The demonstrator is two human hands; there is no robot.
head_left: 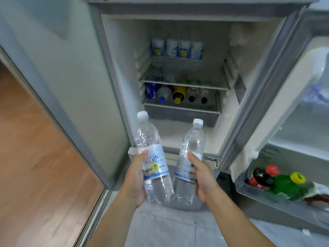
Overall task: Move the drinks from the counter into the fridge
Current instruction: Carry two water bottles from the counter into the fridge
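Landmark: the open white fridge [114, 72], seen from above in the head view.

Far left of the fridge is the brown wooden floor [35, 157], then a grey metal door frame [58, 107] that touches the fridge's left wall.

In front of the fridge's open bottom, the left hand [135, 179] grasps a clear plastic water bottle w/ white cap and blue-white label [151, 157]. Fingers are curled round the label part, thumb on the front. Bottle is tilted, cap toward the fridge.

Just right of it, the right hand [203, 177] grasps a second clear plastic water bottle w/ white cap [190, 152], also tilted, cap toward the fridge. The 2 bottle bottoms are very near or touching; I cannot tell which. Both bottles are outside the fridge, over the grey tile floor [160, 229].

Inside the fridge, at the back of the upper part, stands a row of 4 white-blue cans [177, 49]. Under the glass shelf [183, 82] lie drinks on their sides: a blue can [151, 90], a clear bottle w/ blue cap [162, 95], a yellow bottle [179, 94], 2 dark-capped bottles [197, 95].

Right of the fridge body is the open fridge door [284, 113]. In its lowest rack: a dark cola bottle w/ red cap [260, 177] and a green bottle w/ yellow cap [286, 186].
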